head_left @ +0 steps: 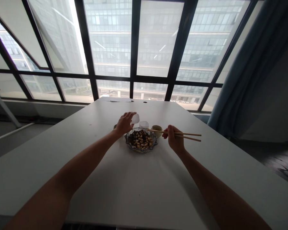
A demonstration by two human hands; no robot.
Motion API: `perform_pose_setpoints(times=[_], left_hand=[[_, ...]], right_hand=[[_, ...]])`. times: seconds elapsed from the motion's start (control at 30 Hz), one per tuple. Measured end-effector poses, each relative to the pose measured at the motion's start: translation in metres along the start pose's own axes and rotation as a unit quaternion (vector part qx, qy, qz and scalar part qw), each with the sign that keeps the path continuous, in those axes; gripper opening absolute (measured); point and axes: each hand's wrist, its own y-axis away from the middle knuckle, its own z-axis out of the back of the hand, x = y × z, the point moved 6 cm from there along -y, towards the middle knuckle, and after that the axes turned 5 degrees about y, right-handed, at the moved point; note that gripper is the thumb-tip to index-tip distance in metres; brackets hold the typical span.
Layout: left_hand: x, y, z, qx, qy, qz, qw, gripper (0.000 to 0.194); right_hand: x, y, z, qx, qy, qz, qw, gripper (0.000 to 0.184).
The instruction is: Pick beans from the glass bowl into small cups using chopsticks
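Note:
A glass dish [128, 140] of mixed dark and yellow beans sits in the middle of the white table [139, 185]. My left hand [124, 124] hovers just above its far left rim and pinches a small clear cup [135, 118], tilted. My right hand [174, 138] is to the right of the dish and grips a pair of wooden chopsticks [189, 136]; their tips reach over the dish's right edge. A second clear cup [144, 124] stands behind the dish, and a small olive bowl [157, 129] sits behind its right rim.
The table's far edge meets a wall of large black-framed windows [134, 64]. A blue curtain [249, 64] hangs at the right. Small dark marks [144, 102] and a flat sheet [115, 100] lie near the far edge. Another small bowl peeks out behind my left wrist.

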Motion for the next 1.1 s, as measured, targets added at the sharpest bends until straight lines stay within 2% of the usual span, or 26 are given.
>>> perform_pose_setpoints(times=[0.1,0.23,0.3,0.4,0.47,0.53,0.6,0.73,0.8,0.9,1.0,1.1], left_hand=[[-0.002,0.005,0.006,-0.015,-0.004,-0.024,1.000,0.065],[0.000,0.004,0.006,0.001,-0.020,0.015,1.000,0.064],[0.007,0.001,0.002,0.040,-0.028,0.085,0.995,0.065],[0.020,-0.003,-0.007,0.137,-0.042,0.208,0.968,0.070],[0.025,-0.006,-0.014,0.205,-0.053,0.257,0.943,0.072],[0.025,-0.011,-0.019,0.247,-0.062,0.283,0.924,0.074],[0.018,-0.018,-0.024,0.254,-0.064,0.273,0.926,0.076],[-0.015,-0.032,-0.041,0.234,-0.035,0.167,0.957,0.080],[-0.026,-0.036,-0.052,0.234,-0.016,0.141,0.962,0.078],[-0.032,-0.041,-0.066,0.219,0.023,0.140,0.965,0.070],[-0.030,-0.044,-0.070,0.185,0.061,0.126,0.973,0.070],[-0.033,-0.043,-0.060,0.109,0.081,0.020,0.990,0.077]], right_hand=[[0.000,0.000,0.000,-0.002,-0.008,-0.012,1.000,0.058],[-0.002,0.000,0.000,-0.005,-0.018,-0.025,1.000,0.059],[-0.004,-0.001,0.000,-0.014,-0.033,-0.034,0.999,0.060],[-0.008,-0.003,0.002,-0.035,-0.056,-0.054,0.996,0.061],[-0.011,-0.005,0.003,-0.044,-0.064,-0.067,0.995,0.061],[-0.013,-0.005,0.003,-0.048,-0.068,-0.074,0.994,0.060],[-0.015,-0.006,0.004,-0.050,-0.068,-0.074,0.994,0.060],[-0.018,-0.006,0.005,-0.054,-0.060,-0.074,0.994,0.060],[-0.019,-0.006,0.007,-0.063,-0.057,-0.076,0.993,0.060],[-0.017,-0.007,0.012,-0.088,-0.050,-0.071,0.992,0.061],[-0.014,-0.007,0.014,-0.105,-0.040,-0.060,0.992,0.060],[-0.009,-0.006,0.016,-0.120,-0.022,-0.041,0.992,0.058]])
